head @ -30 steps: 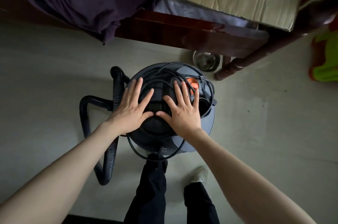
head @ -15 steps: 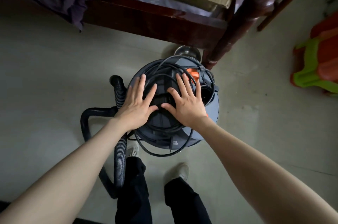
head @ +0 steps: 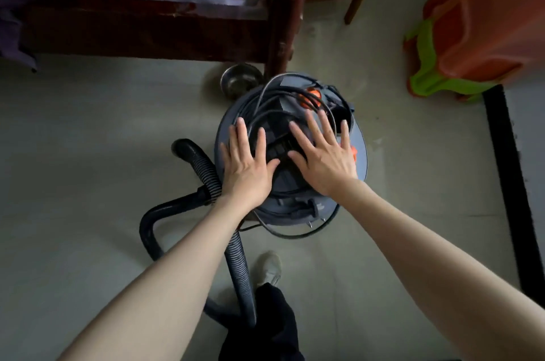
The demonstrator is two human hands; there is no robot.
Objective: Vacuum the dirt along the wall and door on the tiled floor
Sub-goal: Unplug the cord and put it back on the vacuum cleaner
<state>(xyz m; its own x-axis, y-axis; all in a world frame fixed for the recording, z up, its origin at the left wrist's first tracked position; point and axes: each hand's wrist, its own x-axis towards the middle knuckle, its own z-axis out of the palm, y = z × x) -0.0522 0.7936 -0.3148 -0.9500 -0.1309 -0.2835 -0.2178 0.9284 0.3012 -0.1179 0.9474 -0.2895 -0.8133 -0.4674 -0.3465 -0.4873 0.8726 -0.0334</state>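
Bed frame: a dark red-brown polished wooden bed frame (head: 141, 27) with a turned post lies beyond and left of both hands, carrying a tan cushion.
Hose: a black ribbed flexible plastic hose (head: 206, 172) curves just left of the left hand, joined to a smooth bent black tube (head: 153, 219) nearer the person.
Left hand: the left hand (head: 247, 166) lies flat, fingers straight and spread, on the left side of the lid.
Vacuum: a round grey plastic canister vacuum cleaner (head: 361, 151) stands on the pale smooth floor (head: 88, 154) directly under both hands, its domed top wound with loops of thin black power cord (head: 295, 92) and marked by an orange button (head: 312, 94).
Bowl: a shiny round steel bowl (head: 239, 80) sits just beyond the vacuum, by the post.
Right hand: the right hand (head: 327, 160) is flat too, fingers fanned, on the right side of the lid.
Stools: stacked orange and green moulded plastic stools (head: 472, 36) stand well to the right of the right hand.
Mat: a black fuzzy strip (head: 507, 177) runs along the floor right of the right arm.
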